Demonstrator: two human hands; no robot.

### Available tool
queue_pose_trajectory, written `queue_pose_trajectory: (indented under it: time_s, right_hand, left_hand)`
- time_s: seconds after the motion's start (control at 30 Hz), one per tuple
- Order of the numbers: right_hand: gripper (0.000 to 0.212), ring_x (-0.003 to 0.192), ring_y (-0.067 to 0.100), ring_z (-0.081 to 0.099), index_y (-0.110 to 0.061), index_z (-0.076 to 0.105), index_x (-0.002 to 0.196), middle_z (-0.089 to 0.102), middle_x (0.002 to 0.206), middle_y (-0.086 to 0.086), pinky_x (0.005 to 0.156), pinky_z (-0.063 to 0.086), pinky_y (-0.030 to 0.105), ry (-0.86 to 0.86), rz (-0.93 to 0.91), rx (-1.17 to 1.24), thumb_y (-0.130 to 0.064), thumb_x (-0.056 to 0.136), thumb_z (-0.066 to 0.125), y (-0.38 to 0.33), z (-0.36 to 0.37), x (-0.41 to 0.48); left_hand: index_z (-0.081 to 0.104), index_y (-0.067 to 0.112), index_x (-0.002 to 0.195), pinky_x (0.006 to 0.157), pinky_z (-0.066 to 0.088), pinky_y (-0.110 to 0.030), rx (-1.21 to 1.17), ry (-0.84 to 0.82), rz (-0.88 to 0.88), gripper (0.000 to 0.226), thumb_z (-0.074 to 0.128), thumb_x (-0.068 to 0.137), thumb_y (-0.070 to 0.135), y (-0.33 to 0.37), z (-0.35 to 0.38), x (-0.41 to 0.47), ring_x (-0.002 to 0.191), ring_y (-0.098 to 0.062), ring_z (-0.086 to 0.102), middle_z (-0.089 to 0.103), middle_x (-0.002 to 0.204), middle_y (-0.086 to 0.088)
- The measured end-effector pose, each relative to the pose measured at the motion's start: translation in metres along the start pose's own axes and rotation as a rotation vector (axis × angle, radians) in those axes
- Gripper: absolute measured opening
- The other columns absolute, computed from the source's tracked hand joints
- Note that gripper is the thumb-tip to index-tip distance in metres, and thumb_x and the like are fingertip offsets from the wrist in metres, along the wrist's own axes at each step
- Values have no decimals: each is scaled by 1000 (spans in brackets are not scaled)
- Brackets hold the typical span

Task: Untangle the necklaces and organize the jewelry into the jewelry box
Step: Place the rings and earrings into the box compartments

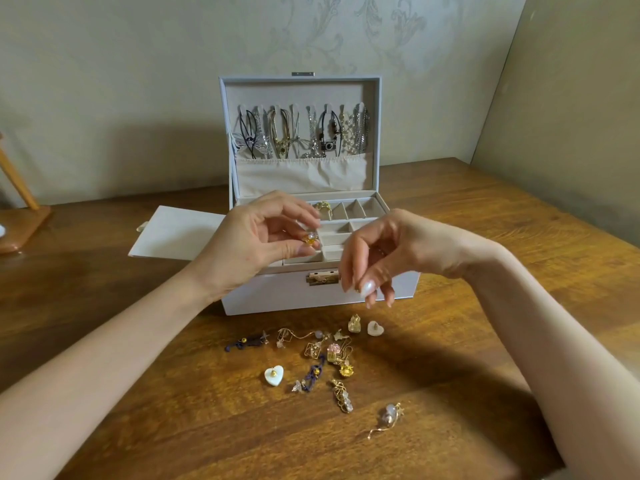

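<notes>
Jewelry box lid (298, 95) upright, left hand (256, 237) pinching earring (310, 238)

A home room: patterned wallpaper (311, 32) fills the upper frame, above a wooden table (485, 220) holding a jewelry box (277, 296).

You have a single view, worn on your head, looking forward and down. It sits close: the jewelry box (277, 296) fills the centre, facing you with its lid open toward the wall (138, 81) behind it, and the surface (242, 427) spreads wide-angle in front of the box.
</notes>
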State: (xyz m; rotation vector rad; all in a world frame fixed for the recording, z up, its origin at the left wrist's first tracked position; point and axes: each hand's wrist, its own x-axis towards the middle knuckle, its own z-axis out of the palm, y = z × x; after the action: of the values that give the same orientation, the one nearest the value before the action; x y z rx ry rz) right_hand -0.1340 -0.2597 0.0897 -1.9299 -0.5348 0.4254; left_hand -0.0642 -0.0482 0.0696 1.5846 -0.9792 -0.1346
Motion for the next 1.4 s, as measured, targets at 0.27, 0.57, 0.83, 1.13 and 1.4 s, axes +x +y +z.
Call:
queue_pose_trajectory:
  time_s: [0.27, 0.57, 0.83, 1.13, 1.4]
  right_hand:
    - [13, 62, 17, 68, -1, 61, 84, 68, 65, -1, 60, 57, 27, -188, 253, -358, -4, 79, 72, 7, 19, 7]
    - [12, 75, 30, 70, -1, 68, 86, 67, 84, 25, 69, 58, 28, 120, 21, 48, 0, 74, 69, 3, 2, 1]
    - [15, 74, 24, 72, 6, 67, 91, 71, 87, 20, 70, 58, 25, 540, 5, 86, 11, 76, 67, 11, -17, 25]
    - [16, 60, -1, 59, -11, 76, 81, 68, 69, -1, 57, 47, 13, 758, 151, -385, 2, 72, 74, 19, -24, 71]
    - [12, 79, 6, 64, -23, 76, 76, 73, 78, -4, 83, 52, 28, 727, 158, -497, -14, 70, 80, 27, -22, 76]
  left_hand:
    - [63, 7, 96, 71, 55, -22, 68, 45, -40, 24, 67, 72, 11, 2, -3, -1, 77, -16, 67, 70, 85, -6]
    - [67, 8, 101, 68, 51, -13, -117, 131, -265, 23, 63, 80, 0, 3, -14, 4, 86, -13, 70, 73, 90, -4]
    - [66, 6, 89, 70, 55, -17, 341, 166, -252, 12, 71, 79, 3, -8, -17, 35, 75, -12, 71, 72, 85, -6]
    - [64, 26, 76, 69, 30, -26, 1046, -29, -104, 11, 71, 81, 21, -29, -15, 56, 86, -9, 42, 50, 87, 9]
    - [70, 29, 93, 86, 32, -31, 1246, -126, -93, 10, 63, 87, 24, -31, -13, 61, 105, -18, 48, 62, 96, 5]
